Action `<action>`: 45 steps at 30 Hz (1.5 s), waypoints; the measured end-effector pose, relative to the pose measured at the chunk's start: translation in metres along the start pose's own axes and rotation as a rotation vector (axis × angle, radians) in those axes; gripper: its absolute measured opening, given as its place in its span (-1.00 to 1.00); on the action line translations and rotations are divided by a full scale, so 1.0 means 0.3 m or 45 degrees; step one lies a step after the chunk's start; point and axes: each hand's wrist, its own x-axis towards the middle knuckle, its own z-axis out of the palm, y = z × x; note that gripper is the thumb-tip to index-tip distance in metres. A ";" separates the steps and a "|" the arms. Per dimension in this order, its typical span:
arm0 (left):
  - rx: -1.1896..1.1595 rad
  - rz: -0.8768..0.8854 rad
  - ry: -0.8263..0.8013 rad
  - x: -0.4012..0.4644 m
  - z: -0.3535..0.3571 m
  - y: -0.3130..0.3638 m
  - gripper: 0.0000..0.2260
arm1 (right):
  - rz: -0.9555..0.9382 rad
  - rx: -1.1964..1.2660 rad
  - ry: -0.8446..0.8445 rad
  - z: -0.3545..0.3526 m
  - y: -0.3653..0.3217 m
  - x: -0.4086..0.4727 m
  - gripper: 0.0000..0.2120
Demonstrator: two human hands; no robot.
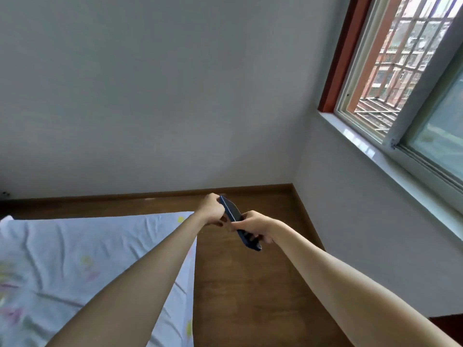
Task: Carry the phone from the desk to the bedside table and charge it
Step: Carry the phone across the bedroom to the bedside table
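A dark blue phone (232, 212) is held out in front of me over the wooden floor, tilted with one end higher and farther away. My left hand (211, 207) grips its far upper end. My right hand (253, 226) is closed around its near lower end. Both arms are stretched forward. No bedside table, desk or charging cable is in view.
A bed with a pale, lightly patterned sheet (75, 259) fills the lower left. Brown wooden floor (250, 284) runs between the bed and the grey wall. A barred window (406, 71) with a sill stands at the upper right. A dark wall socket (5, 194) sits at the far left.
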 end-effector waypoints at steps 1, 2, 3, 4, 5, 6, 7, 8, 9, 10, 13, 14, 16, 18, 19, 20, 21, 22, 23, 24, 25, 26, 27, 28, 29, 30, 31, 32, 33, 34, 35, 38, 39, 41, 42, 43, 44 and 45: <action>-0.111 -0.034 0.027 0.063 -0.037 0.012 -0.74 | -0.037 -0.065 0.001 -0.023 -0.031 0.057 -0.48; -0.211 -0.068 0.052 0.127 -0.075 0.025 -0.76 | -0.066 -0.119 0.001 -0.047 -0.064 0.113 -0.52; -0.301 -0.094 0.070 0.190 -0.113 0.038 -0.79 | -0.088 -0.166 -0.004 -0.070 -0.098 0.167 -0.56; -0.377 -0.113 0.085 0.248 -0.148 0.049 -0.80 | -0.101 -0.206 -0.009 -0.089 -0.133 0.220 -0.57; -0.430 -0.123 0.098 0.303 -0.181 0.058 -0.81 | -0.113 -0.237 -0.011 -0.108 -0.169 0.271 -0.56; -0.459 -0.132 0.103 0.354 -0.211 0.068 -0.83 | -0.126 -0.266 -0.014 -0.123 -0.205 0.324 -0.53; -0.480 -0.141 0.102 0.404 -0.238 0.074 -0.86 | -0.136 -0.296 -0.018 -0.136 -0.239 0.376 -0.50; -0.504 -0.152 0.098 0.450 -0.262 0.078 -0.87 | -0.147 -0.333 -0.019 -0.147 -0.270 0.426 -0.47; -0.531 -0.166 0.093 0.501 -0.288 0.080 -0.87 | -0.158 -0.377 -0.016 -0.157 -0.302 0.480 -0.44; -0.559 -0.182 0.083 0.554 -0.316 0.080 -0.88 | -0.165 -0.425 -0.012 -0.165 -0.332 0.534 -0.40; -0.627 -0.246 0.048 0.730 -0.407 0.067 -0.86 | -0.167 -0.534 0.016 -0.190 -0.419 0.706 -0.28; -0.640 -0.263 0.041 0.796 -0.436 0.060 -0.85 | -0.180 -0.568 0.030 -0.197 -0.449 0.767 -0.25; -0.670 -0.273 0.037 0.924 -0.495 0.051 -0.85 | -0.208 -0.625 0.065 -0.214 -0.512 0.888 -0.23; -0.697 -0.276 0.037 1.047 -0.552 0.052 -0.83 | -0.230 -0.661 0.098 -0.229 -0.579 1.000 -0.22; -0.717 -0.282 0.036 1.101 -0.582 0.054 -0.82 | -0.232 -0.677 0.106 -0.237 -0.614 1.050 -0.22; -0.736 -0.295 0.032 1.150 -0.611 0.057 -0.79 | -0.229 -0.698 0.109 -0.247 -0.649 1.096 -0.22; -0.747 -0.306 0.026 1.196 -0.639 0.062 -0.74 | -0.232 -0.726 0.110 -0.258 -0.681 1.140 -0.21; -0.751 -0.312 0.018 1.242 -0.667 0.070 -0.70 | -0.241 -0.756 0.109 -0.271 -0.713 1.185 -0.21; -0.756 -0.312 0.012 1.285 -0.693 0.080 -0.67 | -0.251 -0.779 0.108 -0.284 -0.745 1.228 -0.21; -0.763 -0.308 0.014 1.326 -0.718 0.090 -0.66 | -0.260 -0.797 0.112 -0.297 -0.777 1.269 -0.22; -0.770 -0.307 0.025 1.366 -0.740 0.101 -0.65 | -0.270 -0.815 0.118 -0.311 -0.807 1.309 -0.22; -0.777 -0.312 0.038 1.405 -0.760 0.109 -0.66 | -0.280 -0.839 0.123 -0.323 -0.835 1.349 -0.23; -0.789 -0.321 0.048 1.443 -0.777 0.116 -0.66 | -0.290 -0.868 0.130 -0.332 -0.861 1.388 -0.24; -0.805 -0.332 0.059 1.481 -0.795 0.121 -0.67 | -0.303 -0.898 0.138 -0.342 -0.887 1.428 -0.25; -0.822 -0.345 0.072 1.523 -0.812 0.126 -0.68 | -0.317 -0.921 0.144 -0.354 -0.913 1.468 -0.26; -0.836 -0.359 0.086 1.566 -0.828 0.130 -0.69 | -0.331 -0.940 0.145 -0.366 -0.936 1.510 -0.26; -0.846 -0.372 0.096 1.611 -0.844 0.135 -0.71 | -0.344 -0.960 0.140 -0.380 -0.958 1.555 -0.25; -0.850 -0.384 0.104 1.658 -0.857 0.138 -0.73 | -0.359 -0.984 0.132 -0.394 -0.977 1.602 -0.24; -0.855 -0.395 0.114 1.707 -0.869 0.139 -0.75 | -0.377 -1.010 0.123 -0.408 -0.996 1.650 -0.24; -0.865 -0.407 0.127 1.759 -0.882 0.141 -0.75 | -0.395 -1.036 0.113 -0.425 -1.017 1.704 -0.24; -0.877 -0.421 0.139 1.810 -0.895 0.144 -0.75 | -0.412 -1.062 0.102 -0.442 -1.039 1.761 -0.24; -0.912 -0.457 0.169 1.975 -0.943 0.155 -0.75 | -0.464 -1.113 0.071 -0.494 -1.109 1.945 -0.26; -0.923 -0.469 0.177 2.027 -0.965 0.163 -0.75 | -0.476 -1.108 0.049 -0.510 -1.135 2.007 -0.27; -0.929 -0.481 0.201 2.127 -1.015 0.186 -0.75 | -0.519 -1.104 0.016 -0.542 -1.200 2.125 -0.29; -0.938 -0.489 0.231 2.167 -1.042 0.195 -0.76 | -0.536 -1.109 -0.008 -0.556 -1.238 2.179 -0.30; -0.955 -0.499 0.269 2.200 -1.069 0.201 -0.78 | -0.550 -1.115 -0.036 -0.567 -1.277 2.229 -0.30; -0.979 -0.504 0.310 2.231 -1.097 0.204 -0.79 | -0.582 -1.131 -0.059 -0.576 -1.319 2.278 -0.29; -1.001 -0.506 0.354 2.258 -1.124 0.200 -0.80 | -0.625 -1.160 -0.083 -0.580 -1.364 2.322 -0.28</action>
